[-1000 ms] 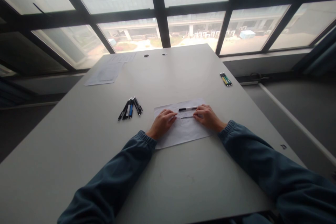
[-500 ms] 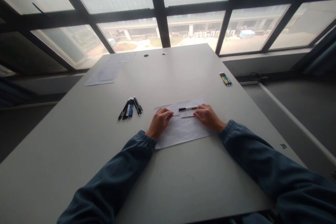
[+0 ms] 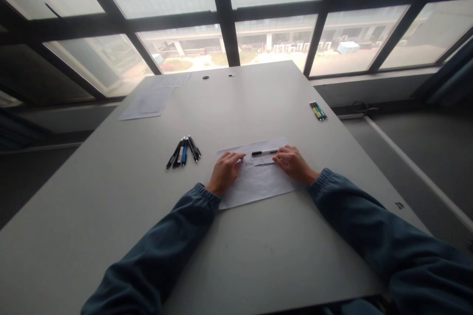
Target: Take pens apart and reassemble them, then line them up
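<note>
My left hand (image 3: 224, 172) rests at the left part of a white paper sheet (image 3: 264, 184). Its index finger reaches forward, slightly apart from the thumb, and nothing clear shows between them. Beside its fingertips is a faint small mark or piece on the paper that I cannot make out. My right hand (image 3: 293, 163) pinches the right end of a thin pen refill (image 3: 263, 164), which points left, low over the paper. Just beyond it lies a black-and-clear pen (image 3: 263, 152), its right end at the fingers of my right hand.
Several black pens and a blue one (image 3: 184, 152) lie fanned out left of the paper. Several coloured pens (image 3: 318, 110) lie near the right edge. Papers (image 3: 144, 103) are at the far left; a small dark object (image 3: 399, 205) is at the right edge. Windows stand behind the table.
The index finger of my left hand has lifted and shifted slightly forward, away from the thin piece by its tips. My right hand and the refill have hardly moved.
</note>
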Motion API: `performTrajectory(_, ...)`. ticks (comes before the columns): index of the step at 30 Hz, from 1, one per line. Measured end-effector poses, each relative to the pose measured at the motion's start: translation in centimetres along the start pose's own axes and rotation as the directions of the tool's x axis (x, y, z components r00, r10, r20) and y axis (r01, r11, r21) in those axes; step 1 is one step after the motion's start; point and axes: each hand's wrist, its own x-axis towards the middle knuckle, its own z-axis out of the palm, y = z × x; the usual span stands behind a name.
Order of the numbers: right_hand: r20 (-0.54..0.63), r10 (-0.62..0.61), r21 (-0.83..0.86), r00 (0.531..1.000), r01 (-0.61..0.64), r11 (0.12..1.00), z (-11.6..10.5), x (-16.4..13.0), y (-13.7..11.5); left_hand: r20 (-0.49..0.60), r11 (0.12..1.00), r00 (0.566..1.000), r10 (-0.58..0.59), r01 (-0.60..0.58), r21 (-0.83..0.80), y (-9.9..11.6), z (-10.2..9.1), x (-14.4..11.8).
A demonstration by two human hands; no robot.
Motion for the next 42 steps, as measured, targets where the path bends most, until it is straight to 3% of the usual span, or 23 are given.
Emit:
performTrajectory(4,-0.024,0.003,-0.006,1.000,-0.003,1.000,-0.1,0.0,-0.2,-0.068,1.000,0.998,0.003,-0.003,0.005,0.5,-0.2,0.1)
performTrajectory(10,-0.232,0.067,0.012,0.970,-0.066,0.998,-0.5,0.2,-0.4,-0.161,0.999,0.987,-0.007,0.001,-0.040,1.1,-0.6,0.3)
performTrajectory(13,-0.265,0.072,0.015,0.962,-0.070,0.997,-0.5,0.2,-0.3,-0.162,1.000,0.987,0.010,-0.015,-0.027,1.0,-0.6,0.2)
performTrajectory(21,-0.224,0.058,-0.006,0.973,-0.061,0.998,-0.3,0.1,-0.3,-0.104,0.995,0.990,0.097,-0.092,0.044,0.5,-0.3,0.2)
performTrajectory(28,-0.189,0.043,-0.007,0.981,-0.045,0.999,-0.4,0.2,-0.6,0.004,0.993,0.996,0.094,-0.094,0.072,0.4,-0.1,0.0)
performTrajectory(35,-0.084,-0.014,-0.071,0.996,0.008,0.997,-0.3,0.2,-0.4,-0.004,0.993,0.995,0.098,-0.097,0.066,0.7,-0.3,0.1)
performTrajectory(42,0.035,-0.058,-0.130,0.998,0.062,0.990,-0.5,0.1,-0.2,-0.103,0.994,0.990,0.092,-0.085,0.064,1.0,-0.4,0.3)
